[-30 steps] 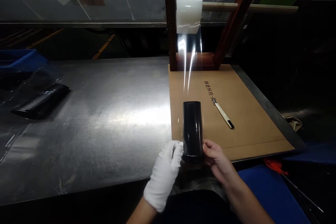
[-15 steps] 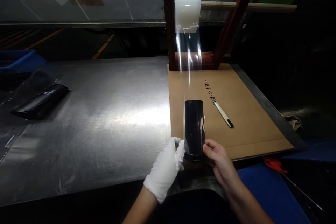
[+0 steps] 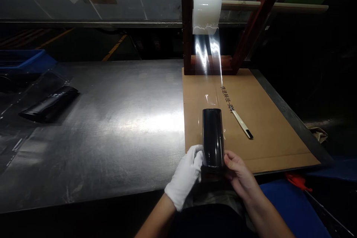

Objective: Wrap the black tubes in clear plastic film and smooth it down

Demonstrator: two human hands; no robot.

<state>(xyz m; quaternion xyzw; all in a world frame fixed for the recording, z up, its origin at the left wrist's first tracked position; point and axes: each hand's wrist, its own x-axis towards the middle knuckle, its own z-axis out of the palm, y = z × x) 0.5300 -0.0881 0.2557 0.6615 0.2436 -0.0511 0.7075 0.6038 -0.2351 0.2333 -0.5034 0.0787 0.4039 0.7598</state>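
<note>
At the upper left of the frame sits a blue plastic crate, and below it a flat black package lies in clear plastic on a wide steel table, its bare metal shining under the light. Toward the middle, the white-gloved left hand comes in from the bottom edge, with its fingers pressed together against the left side of a glossy black block. The block lies lengthwise at the near edge of a brown cardboard sheet, pointing away from the person.

Behind it, a dark wooden stand carries a roll of clear film on a pale wooden dowel. A clear film strip runs from the roll toward the block, apparently lying over it, though the glare makes that hard to confirm.

The bare right hand cups the block's right side, fingers curled and thumb up against it, so the block is held between both hands. A white marker lies on the cardboard to the right, and a red object sits on blue fabric at the lower right.
</note>
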